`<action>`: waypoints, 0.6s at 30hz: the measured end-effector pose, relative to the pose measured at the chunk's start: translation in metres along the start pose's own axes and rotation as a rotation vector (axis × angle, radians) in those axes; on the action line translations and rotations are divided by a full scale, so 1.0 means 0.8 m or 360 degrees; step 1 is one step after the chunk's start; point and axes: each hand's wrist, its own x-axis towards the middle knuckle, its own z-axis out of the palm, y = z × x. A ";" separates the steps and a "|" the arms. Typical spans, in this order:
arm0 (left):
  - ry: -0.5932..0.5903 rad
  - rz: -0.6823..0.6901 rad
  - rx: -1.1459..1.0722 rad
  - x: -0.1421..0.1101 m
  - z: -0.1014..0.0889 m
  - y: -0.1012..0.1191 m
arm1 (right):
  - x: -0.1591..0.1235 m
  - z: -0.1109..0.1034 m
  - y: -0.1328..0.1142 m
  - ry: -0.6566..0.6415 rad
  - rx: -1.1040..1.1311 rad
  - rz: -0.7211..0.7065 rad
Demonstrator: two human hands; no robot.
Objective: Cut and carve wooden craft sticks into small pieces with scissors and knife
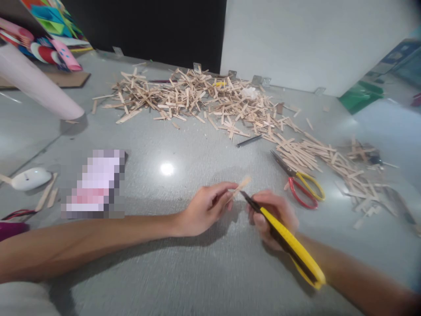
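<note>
My left hand point(207, 208) pinches a short flat wooden stick point(242, 184) between thumb and fingers, just above the grey table point(184, 272). My right hand point(272, 217) is closed round a yellow and black utility knife point(289, 241). The knife's blade tip touches the stick close to my left fingertips. Both hands sit near the middle of the table, a little toward its front edge.
A large heap of cut wooden sticks point(197, 96) stretches from the back to the right. Red and yellow scissors point(301, 182) lie right of my hands, a dark pen point(249, 141) behind them. A white mouse point(30, 178), a pink roll point(36, 85) and a blurred patch point(95, 184) are at left.
</note>
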 end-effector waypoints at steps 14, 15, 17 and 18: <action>-0.0083 0.0366 0.0498 0.000 -0.002 0.000 | 0.019 0.003 -0.019 0.0182 0.0067 0.0791; -0.0082 0.0394 0.0520 0.000 -0.002 0.000 | 0.020 0.004 -0.019 0.0186 0.0082 0.0773; -0.0078 0.0433 0.0576 -0.001 -0.002 -0.001 | 0.022 0.004 -0.018 0.0178 0.0112 0.0725; -0.0066 0.0454 0.0611 -0.001 -0.002 -0.002 | 0.023 0.003 -0.018 0.0175 0.0124 0.0711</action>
